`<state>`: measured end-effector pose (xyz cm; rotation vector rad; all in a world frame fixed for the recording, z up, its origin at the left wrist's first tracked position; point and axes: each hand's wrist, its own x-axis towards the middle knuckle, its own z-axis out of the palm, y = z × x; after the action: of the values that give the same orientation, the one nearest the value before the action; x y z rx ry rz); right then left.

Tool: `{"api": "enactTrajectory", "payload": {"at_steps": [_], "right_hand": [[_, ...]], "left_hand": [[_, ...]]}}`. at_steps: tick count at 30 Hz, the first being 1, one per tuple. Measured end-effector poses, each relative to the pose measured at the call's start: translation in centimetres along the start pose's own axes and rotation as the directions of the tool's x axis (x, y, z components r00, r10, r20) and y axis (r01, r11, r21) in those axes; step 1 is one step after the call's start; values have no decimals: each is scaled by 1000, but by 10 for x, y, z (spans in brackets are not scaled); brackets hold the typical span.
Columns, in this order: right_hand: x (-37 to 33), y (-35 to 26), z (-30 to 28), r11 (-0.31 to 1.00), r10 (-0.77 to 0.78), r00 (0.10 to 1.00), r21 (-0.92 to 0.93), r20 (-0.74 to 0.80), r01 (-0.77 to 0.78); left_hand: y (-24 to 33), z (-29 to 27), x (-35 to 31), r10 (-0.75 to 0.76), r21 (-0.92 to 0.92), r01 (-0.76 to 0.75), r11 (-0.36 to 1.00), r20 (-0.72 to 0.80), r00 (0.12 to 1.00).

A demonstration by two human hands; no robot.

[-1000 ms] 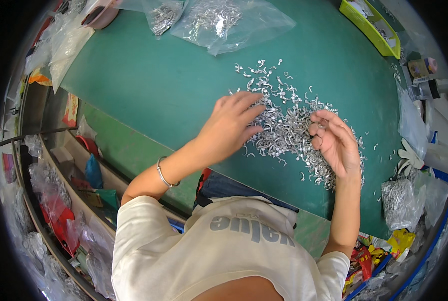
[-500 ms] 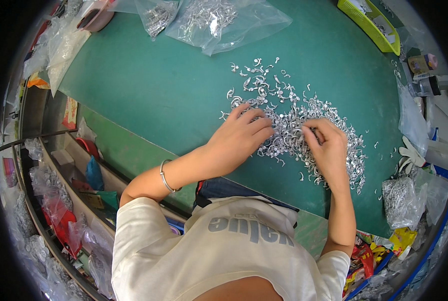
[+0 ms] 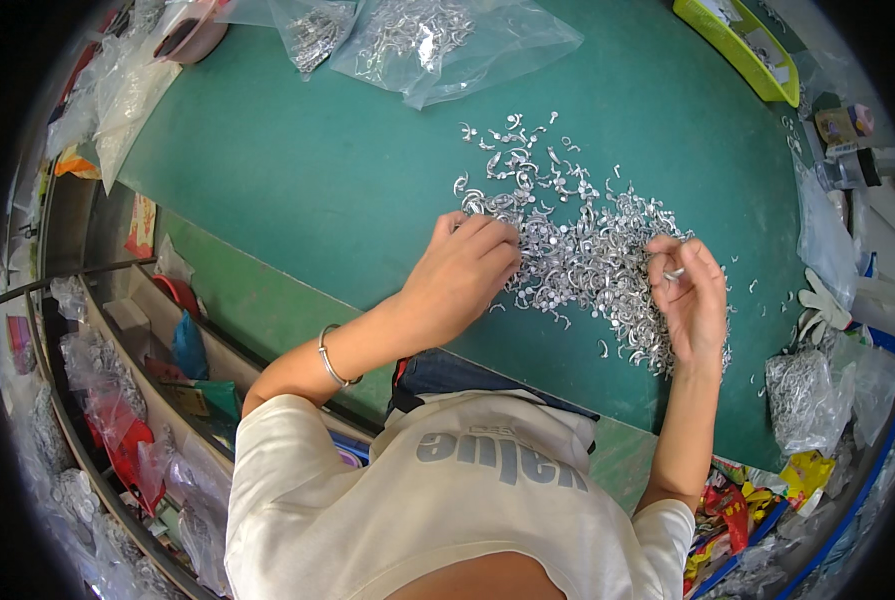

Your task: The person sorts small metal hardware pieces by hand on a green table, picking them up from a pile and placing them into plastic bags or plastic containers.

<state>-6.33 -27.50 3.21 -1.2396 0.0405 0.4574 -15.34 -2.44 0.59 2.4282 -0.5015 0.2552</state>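
Note:
A spread heap of small silver metal pieces, many curved and some with round heads, lies on the green table. At the heap's left edge rests my left hand, its fingers curled together and their tips down by the pieces; whatever they hold is hidden. My right hand is over the right side of the heap, turned with the palm partly showing. Between its bent fingers is a small silver metal piece.
Clear plastic bags of silver pieces lie at the far edge. A yellow-green basket stands far right. On the right are a white glove and another filled bag. Shelving with bags runs along the left.
My right hand has moved right and rolled so its palm shows, with a silver piece in the fingers. My left hand has shifted slightly left, its fingers curling more.

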Motion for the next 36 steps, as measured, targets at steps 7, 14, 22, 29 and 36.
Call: {"api": "enactTrajectory", "payload": {"at_steps": [7, 14, 22, 29, 36], "right_hand": [[0, -4, 2, 953, 62, 998, -298, -7, -61], [-3, 10, 23, 159, -271, 912, -920, 307, 357], [-6, 3, -3, 891, -24, 997, -454, -67, -9], [-1, 10, 1, 639, -186, 979, -746, 88, 189], [-1, 13, 15, 140, -371, 882, -921, 291, 363]], "left_hand": [[6, -2, 1, 8, 5, -8, 1000, 20, 1000], [13, -3, 2, -22, 94, 15, 995, 76, 997], [10, 3, -1, -41, 83, 37, 996, 49, 998], [15, 7, 4, -78, 77, 78, 994, 1, 997], [12, 8, 6, -99, -25, 98, 995, -75, 992]]}}
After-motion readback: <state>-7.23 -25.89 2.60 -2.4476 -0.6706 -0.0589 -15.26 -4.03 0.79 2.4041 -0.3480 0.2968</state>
